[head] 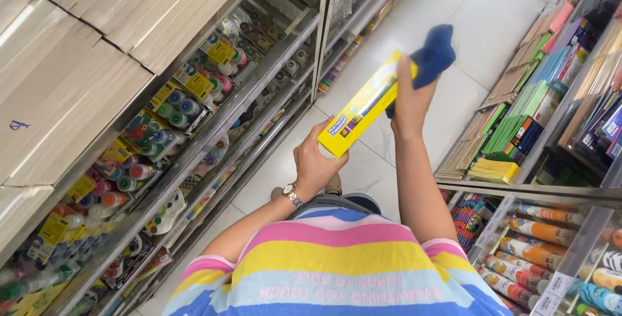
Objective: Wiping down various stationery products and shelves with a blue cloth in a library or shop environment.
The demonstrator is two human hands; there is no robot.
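Yellow box (364, 105) and blue cloth (433, 54) in both hands

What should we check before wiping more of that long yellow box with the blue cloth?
1. Left hand grips the near end of the yellow box: ok.
2. Right hand holds the blue cloth against the box's far end: ok.
3. Box clear of the metal shelves on both sides: ok.
4. Box closed and undamaged: cannot tell, only one face shows.
5. White tiled floor ahead free of obstacles: ok as far as visible.
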